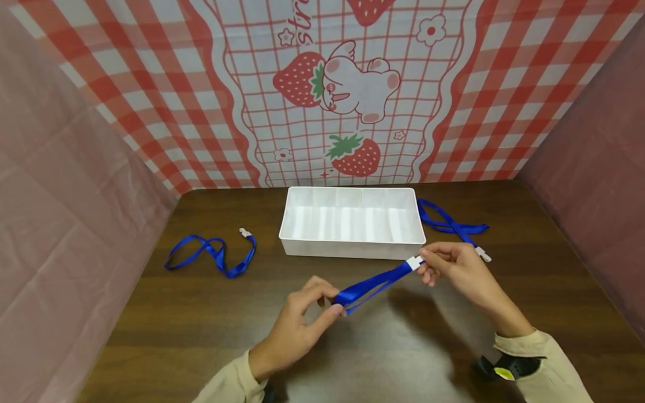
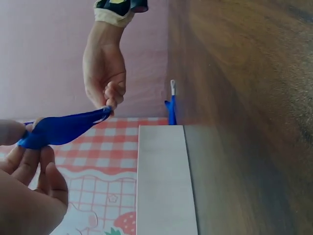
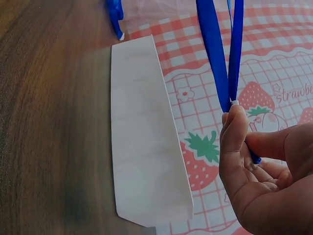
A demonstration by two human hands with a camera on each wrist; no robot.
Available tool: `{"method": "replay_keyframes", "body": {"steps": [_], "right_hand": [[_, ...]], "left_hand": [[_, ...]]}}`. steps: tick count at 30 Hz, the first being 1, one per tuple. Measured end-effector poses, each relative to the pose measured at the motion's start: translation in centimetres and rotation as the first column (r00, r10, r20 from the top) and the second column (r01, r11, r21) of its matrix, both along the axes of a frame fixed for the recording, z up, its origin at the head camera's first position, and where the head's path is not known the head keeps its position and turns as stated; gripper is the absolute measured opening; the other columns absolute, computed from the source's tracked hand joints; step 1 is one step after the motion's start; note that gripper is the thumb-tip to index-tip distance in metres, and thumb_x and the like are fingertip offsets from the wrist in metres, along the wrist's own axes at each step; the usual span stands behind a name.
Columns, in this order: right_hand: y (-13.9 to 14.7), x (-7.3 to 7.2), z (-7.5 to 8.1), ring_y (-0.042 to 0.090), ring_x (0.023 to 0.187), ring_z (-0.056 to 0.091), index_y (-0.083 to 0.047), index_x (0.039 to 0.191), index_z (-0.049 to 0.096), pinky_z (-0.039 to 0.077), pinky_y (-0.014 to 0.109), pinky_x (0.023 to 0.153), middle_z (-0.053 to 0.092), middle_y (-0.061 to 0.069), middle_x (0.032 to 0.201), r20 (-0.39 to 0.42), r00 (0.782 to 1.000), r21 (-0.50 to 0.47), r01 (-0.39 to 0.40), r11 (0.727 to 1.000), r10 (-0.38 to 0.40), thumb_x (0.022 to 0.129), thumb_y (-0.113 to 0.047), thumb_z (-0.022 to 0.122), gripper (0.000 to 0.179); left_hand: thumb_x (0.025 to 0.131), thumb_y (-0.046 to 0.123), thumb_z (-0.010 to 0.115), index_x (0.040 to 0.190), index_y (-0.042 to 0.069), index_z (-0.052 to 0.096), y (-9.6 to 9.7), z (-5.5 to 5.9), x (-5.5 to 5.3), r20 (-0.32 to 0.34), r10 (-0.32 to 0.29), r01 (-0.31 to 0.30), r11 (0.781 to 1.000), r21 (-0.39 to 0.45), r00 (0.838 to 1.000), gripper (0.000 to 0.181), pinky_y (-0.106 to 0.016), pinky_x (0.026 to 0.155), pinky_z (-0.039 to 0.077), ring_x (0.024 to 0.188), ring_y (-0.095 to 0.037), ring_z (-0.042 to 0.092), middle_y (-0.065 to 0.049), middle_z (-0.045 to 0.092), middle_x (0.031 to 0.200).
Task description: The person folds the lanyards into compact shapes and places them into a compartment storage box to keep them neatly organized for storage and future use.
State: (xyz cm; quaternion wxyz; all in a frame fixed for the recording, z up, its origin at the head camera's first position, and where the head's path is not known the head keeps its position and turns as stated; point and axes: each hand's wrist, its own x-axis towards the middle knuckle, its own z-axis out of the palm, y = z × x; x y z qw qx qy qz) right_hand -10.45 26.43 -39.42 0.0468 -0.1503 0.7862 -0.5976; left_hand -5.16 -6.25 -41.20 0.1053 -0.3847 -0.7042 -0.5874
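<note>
A blue lanyard (image 1: 375, 284) is held folded in the air between both hands, in front of the white box. My left hand (image 1: 297, 326) pinches its looped end between thumb and fingers. At the other end, my right hand (image 1: 466, 277) pinches the lanyard by its white clip (image 1: 415, 263), partly covered by the fingertips. The strap slants up from left to right in the head view. In the left wrist view the blue band (image 2: 63, 129) spans the two hands; the right wrist view shows two strands (image 3: 215, 54) running into the right fingers.
A white open box (image 1: 353, 249) with ridged inner walls stands at the back middle of the wooden table (image 1: 166, 336). Another blue lanyard (image 1: 219, 258) lies to its left, and one more (image 1: 453, 226) to its right. A strawberry-patterned cloth (image 1: 252, 101) hangs behind.
</note>
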Motion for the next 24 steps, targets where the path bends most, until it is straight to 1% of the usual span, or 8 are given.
{"method": "replay_keyframes", "body": {"steps": [4, 7, 12, 14, 16, 18, 21, 24], "right_hand": [[-0.1, 0.1, 0.1, 0.015, 0.060, 0.066, 0.018, 0.103, 0.060, 0.056, 0.030, 0.054, 0.070, 0.018, 0.075, 0.006, 1.000, -0.005, 0.003, 1.000, -0.003, 0.103, -0.007, 0.053, 0.026], [-0.2, 0.2, 0.1, 0.014, 0.061, 0.067, 0.018, 0.103, 0.060, 0.057, 0.030, 0.054, 0.070, 0.016, 0.075, 0.011, 1.000, -0.018, -0.008, 1.000, 0.008, 0.103, -0.006, 0.053, 0.025], [-0.3, 0.3, 0.1, 0.015, 0.061, 0.067, 0.017, 0.102, 0.060, 0.057, 0.031, 0.054, 0.070, 0.015, 0.075, -0.001, 0.999, -0.046, -0.037, 0.998, 0.037, 0.103, -0.005, 0.052, 0.024], [-0.3, 0.4, 0.2, 0.016, 0.061, 0.066, 0.016, 0.101, 0.060, 0.056, 0.031, 0.054, 0.069, 0.019, 0.075, -0.018, 0.999, -0.054, -0.047, 0.997, 0.047, 0.104, -0.005, 0.051, 0.023], [-0.4, 0.5, 0.5, 0.018, 0.060, 0.065, 0.014, 0.102, 0.060, 0.056, 0.032, 0.053, 0.068, 0.019, 0.076, -0.031, 0.998, -0.055, -0.049, 0.997, 0.047, 0.104, -0.007, 0.050, 0.023], [-0.5, 0.5, 0.8, 0.019, 0.061, 0.065, 0.012, 0.102, 0.060, 0.055, 0.032, 0.053, 0.067, 0.022, 0.077, -0.041, 0.998, -0.052, -0.042, 0.998, 0.040, 0.104, -0.007, 0.050, 0.022], [-0.5, 0.6, 1.1, 0.021, 0.061, 0.065, 0.012, 0.103, 0.061, 0.056, 0.033, 0.054, 0.069, 0.017, 0.077, -0.033, 0.999, -0.049, -0.030, 0.998, 0.028, 0.104, -0.008, 0.051, 0.022], [-0.5, 0.6, 0.8, 0.020, 0.062, 0.066, 0.012, 0.103, 0.061, 0.056, 0.035, 0.055, 0.070, 0.015, 0.077, -0.001, 0.999, -0.051, -0.041, 0.998, 0.041, 0.104, -0.009, 0.052, 0.023]], "left_hand": [[0.094, -0.001, 0.065, 0.093, 0.010, 0.068, -0.6, 0.5, -0.2, 0.138, -0.038, 0.035, 0.999, 0.025, 0.990, 0.011, -0.027, 0.073, 0.047, 0.092, -0.019, 0.054, -0.008, 0.062, 0.100], [0.093, 0.002, 0.067, 0.086, 0.012, 0.065, -1.0, 0.8, -0.4, 0.178, -0.043, 0.042, 0.999, 0.012, 0.983, 0.013, -0.028, 0.074, 0.047, 0.093, -0.021, 0.055, -0.011, 0.060, 0.105], [0.090, 0.012, 0.074, 0.078, 0.017, 0.060, -1.7, 1.1, -0.8, 0.199, -0.001, 0.029, 0.990, -0.136, 0.980, 0.019, -0.030, 0.069, 0.045, 0.088, -0.016, 0.055, -0.004, 0.060, 0.108], [0.091, 0.013, 0.073, 0.075, 0.017, 0.060, -1.9, 1.3, -1.0, 0.224, -0.026, 0.069, 0.981, -0.182, 0.974, 0.021, -0.030, 0.069, 0.046, 0.089, -0.015, 0.056, -0.002, 0.061, 0.108], [0.094, 0.014, 0.069, 0.074, 0.016, 0.061, -2.1, 1.4, -1.2, 0.264, -0.070, 0.126, 0.971, -0.202, 0.962, 0.022, -0.029, 0.073, 0.047, 0.093, -0.016, 0.057, -0.002, 0.063, 0.109], [0.098, 0.013, 0.064, 0.075, 0.015, 0.063, -2.4, 1.3, -1.4, 0.311, -0.135, 0.196, 0.965, -0.174, 0.941, 0.023, -0.032, 0.080, 0.049, 0.100, -0.019, 0.059, -0.005, 0.063, 0.111], [0.100, 0.008, 0.060, 0.078, 0.011, 0.066, -2.7, 1.1, -1.5, 0.362, -0.219, 0.259, 0.964, -0.064, 0.906, 0.023, -0.034, 0.090, 0.048, 0.110, -0.025, 0.057, -0.009, 0.062, 0.115], [0.098, 0.001, 0.060, 0.082, 0.005, 0.069, -2.8, 1.0, -1.6, 0.340, -0.283, 0.269, 0.959, 0.087, 0.897, 0.019, -0.033, 0.091, 0.050, 0.112, -0.030, 0.055, -0.017, 0.059, 0.117]]}}
